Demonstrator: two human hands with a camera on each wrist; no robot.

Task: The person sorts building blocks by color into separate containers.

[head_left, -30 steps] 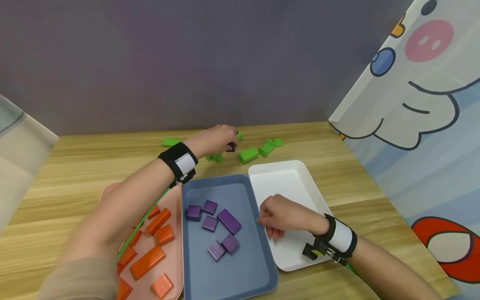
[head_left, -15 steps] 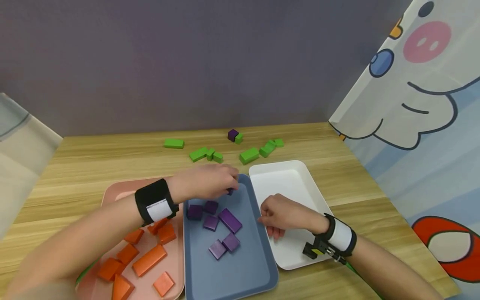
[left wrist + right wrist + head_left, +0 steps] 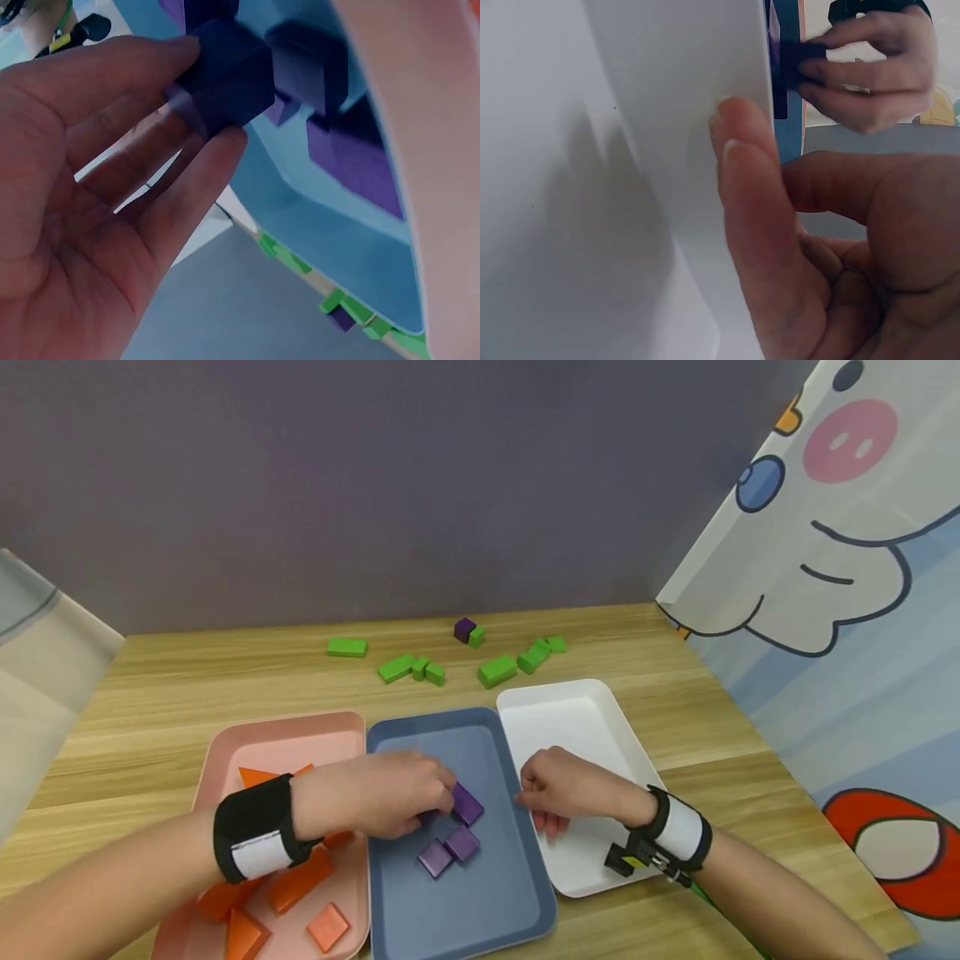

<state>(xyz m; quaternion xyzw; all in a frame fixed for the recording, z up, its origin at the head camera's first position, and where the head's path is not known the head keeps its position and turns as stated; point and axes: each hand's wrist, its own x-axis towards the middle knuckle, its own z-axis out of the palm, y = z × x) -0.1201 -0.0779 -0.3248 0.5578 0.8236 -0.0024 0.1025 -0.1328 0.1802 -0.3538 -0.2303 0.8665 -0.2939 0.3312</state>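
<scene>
Over the blue-grey tray (image 3: 495, 910), my left hand (image 3: 382, 792) pinches a dark purple block (image 3: 231, 73) between thumb and fingertips. In the tray below lie several other purple blocks (image 3: 461, 843); my hand hides some of them in the head view. My right hand (image 3: 573, 789) is at the left side of the white tray (image 3: 611, 714). Its fingers (image 3: 757, 210) lie inside the tray wall and its thumb is on the outer side, so the rim is held between them.
A pink tray (image 3: 217, 752) with several orange blocks (image 3: 327, 927) stands left of the blue-grey one. Behind the trays, several green blocks (image 3: 497, 672) and one purple cube (image 3: 463, 629) lie on the wooden table (image 3: 187, 685). A grey panel (image 3: 390, 493) rises at the back.
My left hand has come back from the far blocks with a purple block and moved down over the blue-grey tray. My right hand has stayed at the white tray.
</scene>
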